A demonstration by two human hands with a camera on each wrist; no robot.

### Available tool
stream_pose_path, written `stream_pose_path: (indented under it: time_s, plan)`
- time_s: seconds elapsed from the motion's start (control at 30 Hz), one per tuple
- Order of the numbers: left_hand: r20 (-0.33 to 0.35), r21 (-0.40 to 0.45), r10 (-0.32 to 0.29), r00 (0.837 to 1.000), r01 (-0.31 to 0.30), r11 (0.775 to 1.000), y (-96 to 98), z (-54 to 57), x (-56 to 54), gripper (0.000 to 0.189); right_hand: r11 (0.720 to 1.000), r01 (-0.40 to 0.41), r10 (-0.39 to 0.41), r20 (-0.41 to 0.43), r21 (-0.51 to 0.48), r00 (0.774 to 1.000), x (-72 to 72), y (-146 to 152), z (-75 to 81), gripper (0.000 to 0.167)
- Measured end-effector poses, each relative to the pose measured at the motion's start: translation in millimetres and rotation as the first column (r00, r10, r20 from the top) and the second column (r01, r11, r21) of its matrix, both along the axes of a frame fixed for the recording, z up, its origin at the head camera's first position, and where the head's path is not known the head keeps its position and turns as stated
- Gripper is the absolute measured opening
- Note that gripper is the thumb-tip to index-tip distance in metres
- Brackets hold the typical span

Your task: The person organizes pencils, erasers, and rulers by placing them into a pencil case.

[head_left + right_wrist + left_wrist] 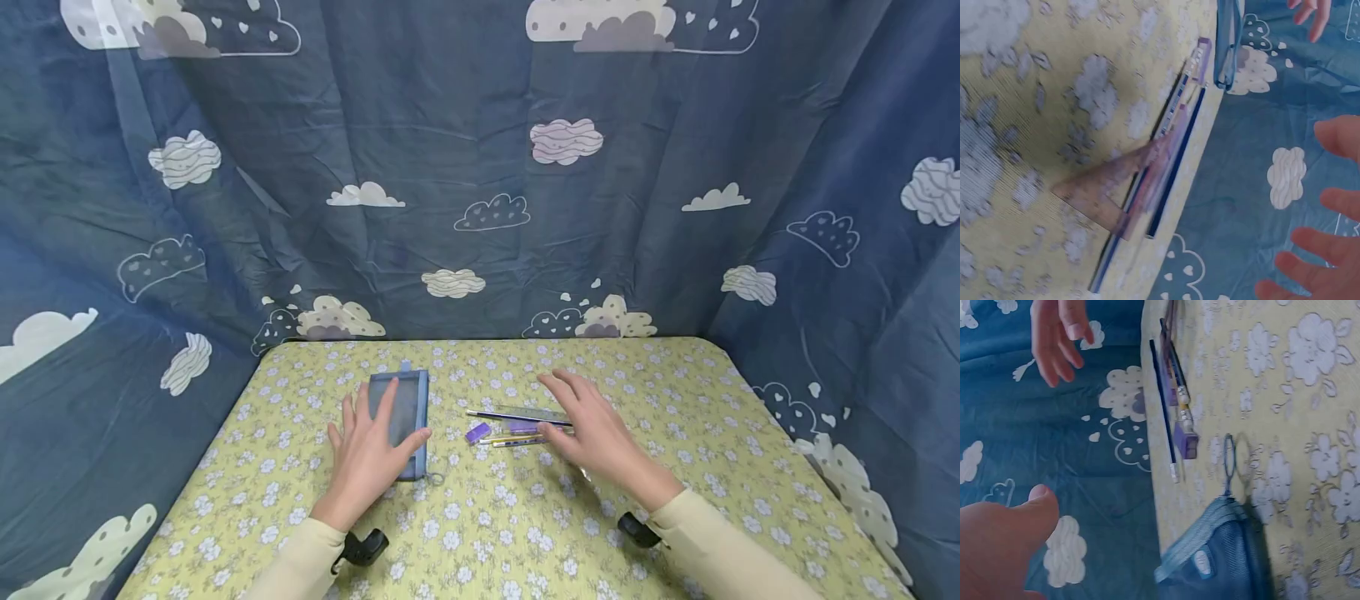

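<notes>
My left hand (pixel 367 457) is spread over a blue zip pencil case (pixel 407 404) with a mesh front; in the left wrist view a gap shows between thumb and case, whose zip has a ring pull (pixel 1229 459). My right hand (pixel 606 437), fingers spread and holding nothing, hovers above the right end of a stationery pile. In that pile lie a dark pencil (pixel 510 416), several more pencils, a purple eraser-like block (pixel 477 432) and a see-through triangular set square (pixel 1100 187). Part of the pile is hidden beneath the right hand in the head view.
A yellow flowered cloth (pixel 480 533) covers the table. Dark blue cloud-print curtains (pixel 450 167) hang behind it and along both sides. Each wrist carries a black strap-mounted device, such as the left one (pixel 365 548).
</notes>
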State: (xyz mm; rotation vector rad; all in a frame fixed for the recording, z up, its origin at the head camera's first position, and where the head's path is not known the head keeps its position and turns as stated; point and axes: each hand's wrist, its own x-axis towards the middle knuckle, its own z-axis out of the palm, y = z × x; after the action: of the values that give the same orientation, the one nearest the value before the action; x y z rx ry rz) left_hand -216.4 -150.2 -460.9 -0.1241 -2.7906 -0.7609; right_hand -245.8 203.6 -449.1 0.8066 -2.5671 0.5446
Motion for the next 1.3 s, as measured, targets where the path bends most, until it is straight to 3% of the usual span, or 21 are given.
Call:
stream_pose_path:
  time_s: [0.3,0.53,0.67,0.83,0.97,1.3]
  plan:
    - [0.052,0.082,0.017,0.998,-0.022,0.996,-0.8,-12.4,-13.4,0.090,1.000,-0.023,0.024,0.099,-0.003,0.995,-15.9,-1.6,10.0,0.063]
    - [0.105,0.185,0.035,0.994,-0.054,0.981,-4.1,-23.5,-27.6,0.088,0.995,-0.075,0.089,0.232,-0.069,0.969,-34.7,-2.7,1.8,0.057]
    - [0.124,0.218,0.044,0.991,-0.070,0.973,-2.5,-27.4,-30.4,0.089,0.988,-0.078,0.119,0.335,-0.133,0.935,-44.0,-2.1,-6.1,0.056]
    - [0.140,0.239,0.051,0.989,-0.084,0.967,3.2,-29.5,-31.8,0.091,0.972,-0.078,0.174,0.450,-0.222,0.876,-56.8,1.4,-17.6,0.058]
    - [0.139,0.217,0.072,0.988,-0.101,0.971,10.0,-30.9,-34.2,0.093,0.960,-0.053,0.192,0.509,-0.275,0.839,-66.4,5.2,-25.2,0.059]
    - [0.164,0.185,0.118,0.979,-0.148,0.972,21.3,-40.6,-40.0,0.099,0.943,-0.038,0.232,0.571,-0.330,0.788,-79.2,4.8,-46.7,0.058]
